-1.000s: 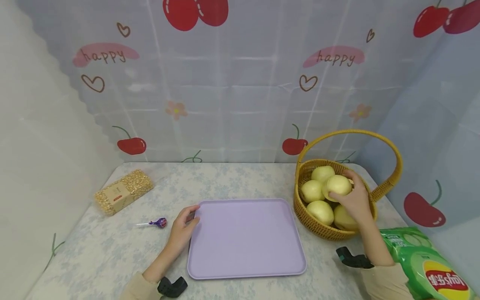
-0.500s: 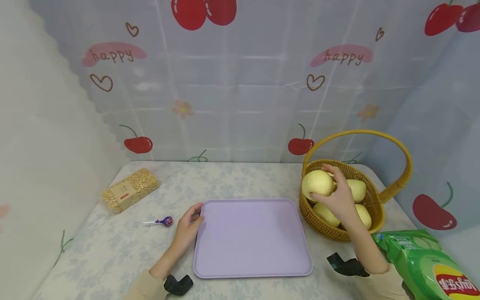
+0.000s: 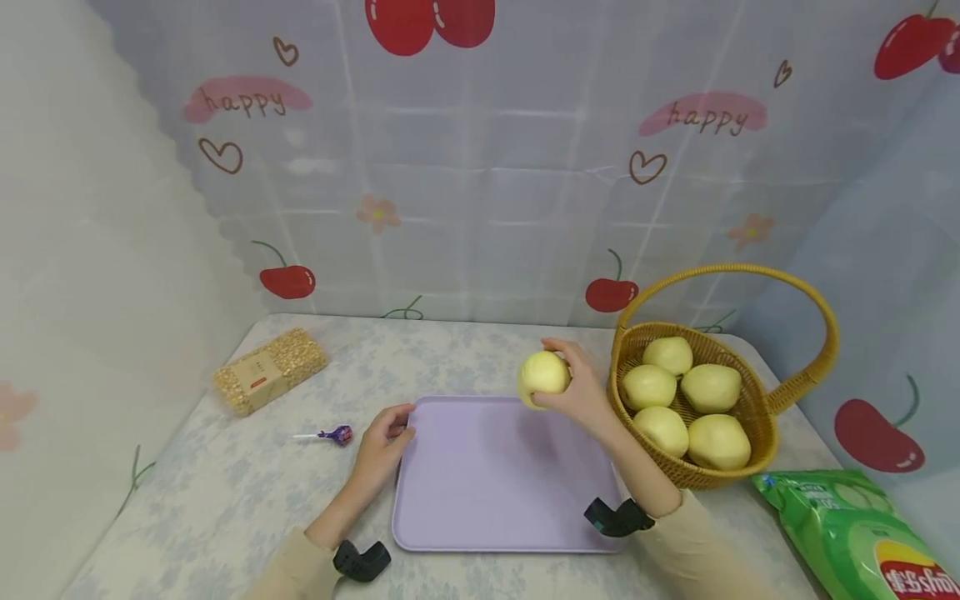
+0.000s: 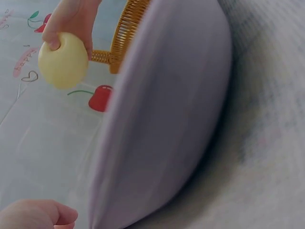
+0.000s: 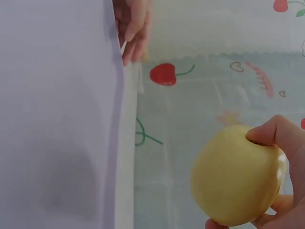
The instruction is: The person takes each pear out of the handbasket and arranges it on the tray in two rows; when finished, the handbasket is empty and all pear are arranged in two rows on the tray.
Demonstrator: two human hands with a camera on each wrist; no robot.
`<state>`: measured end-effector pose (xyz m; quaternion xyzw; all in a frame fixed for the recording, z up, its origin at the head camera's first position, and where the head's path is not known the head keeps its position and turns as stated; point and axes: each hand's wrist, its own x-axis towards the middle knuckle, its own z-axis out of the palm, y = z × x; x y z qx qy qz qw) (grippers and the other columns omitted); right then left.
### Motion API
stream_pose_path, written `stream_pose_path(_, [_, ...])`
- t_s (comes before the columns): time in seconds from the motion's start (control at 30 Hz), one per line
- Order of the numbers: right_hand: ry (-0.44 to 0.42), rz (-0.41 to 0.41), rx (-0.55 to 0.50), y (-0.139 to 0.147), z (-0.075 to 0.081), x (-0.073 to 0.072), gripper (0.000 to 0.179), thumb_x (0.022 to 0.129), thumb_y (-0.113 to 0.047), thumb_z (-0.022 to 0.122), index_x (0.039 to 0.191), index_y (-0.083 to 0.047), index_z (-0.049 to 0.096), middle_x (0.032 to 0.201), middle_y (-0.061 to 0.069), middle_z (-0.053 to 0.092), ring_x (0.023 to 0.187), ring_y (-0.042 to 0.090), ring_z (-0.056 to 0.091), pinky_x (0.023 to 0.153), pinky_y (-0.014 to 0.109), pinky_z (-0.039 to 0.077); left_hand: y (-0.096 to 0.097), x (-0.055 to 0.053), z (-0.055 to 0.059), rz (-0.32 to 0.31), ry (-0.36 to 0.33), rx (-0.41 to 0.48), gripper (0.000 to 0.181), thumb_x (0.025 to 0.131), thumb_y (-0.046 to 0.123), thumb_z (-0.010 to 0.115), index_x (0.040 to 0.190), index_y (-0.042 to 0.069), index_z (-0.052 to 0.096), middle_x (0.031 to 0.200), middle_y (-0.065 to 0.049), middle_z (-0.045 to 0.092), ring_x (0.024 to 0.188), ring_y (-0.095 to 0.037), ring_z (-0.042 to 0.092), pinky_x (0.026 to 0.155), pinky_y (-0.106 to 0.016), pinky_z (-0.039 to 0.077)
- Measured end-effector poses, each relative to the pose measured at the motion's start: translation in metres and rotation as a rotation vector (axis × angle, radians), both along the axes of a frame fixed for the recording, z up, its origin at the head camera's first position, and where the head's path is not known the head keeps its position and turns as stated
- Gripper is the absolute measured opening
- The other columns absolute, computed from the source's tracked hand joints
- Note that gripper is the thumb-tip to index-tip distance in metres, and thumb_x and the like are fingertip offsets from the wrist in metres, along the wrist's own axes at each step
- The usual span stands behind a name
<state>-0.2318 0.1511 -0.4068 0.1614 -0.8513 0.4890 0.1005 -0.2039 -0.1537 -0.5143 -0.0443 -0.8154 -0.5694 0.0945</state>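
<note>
Fingers of the left hand (image 3: 380,447) are resting, relaxed, at the left rim of a lilac, rectangular, plastic-looking tray (image 3: 487,492), lying lengthwise left to right; above its far side, the right hand (image 3: 588,398) is grasping a round, pale-yellow fruit (image 3: 542,377).

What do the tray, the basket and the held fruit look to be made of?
Tray: probably plastic, matte lilac; even colour, smooth surface, rounded moulded corners.
Basket: woven strands, honey-brown with a slight sheen; wicker or plastic imitation, cannot tell.
Held fruit: pale yellow, smooth, with a glossy highlight; real flesh or an artificial model, the look leaves open.
</note>
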Motion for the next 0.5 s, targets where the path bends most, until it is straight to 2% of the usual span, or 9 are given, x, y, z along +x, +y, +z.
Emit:
stream_pose_path(0.27, [-0.064,0.101,-0.031,-0.045,-0.027,-0.004,0.074,0.063,-0.005,0.079,0.131,-0.009,0.051,0.127,0.016,0.052,0.105,0.028,0.052,0.085,0.041,0.049,0.002,0.001,0.0,0.006,0.003,0.012,0.033,0.088,0.002,0.06,0.121,0.002,0.061,0.118,-0.017,0.062,0.105,-0.03,0.059,0.085,-0.018,0.048])
stream_pose_path(0.5, [-0.104,0.155,-0.043,-0.073,-0.039,-0.004,0.073,0.061,-0.002,0.078,0.13,-0.009,0.052,0.128,0.016,0.052,0.106,0.029,0.054,0.085,0.044,0.05,0.002,0.002,0.005,0.005,-0.015,0.011,0.034,0.088,0.003,0.061,0.122,0.003,0.061,0.121,-0.016,0.061,0.105,-0.028,0.06,0.085,-0.019,0.048])
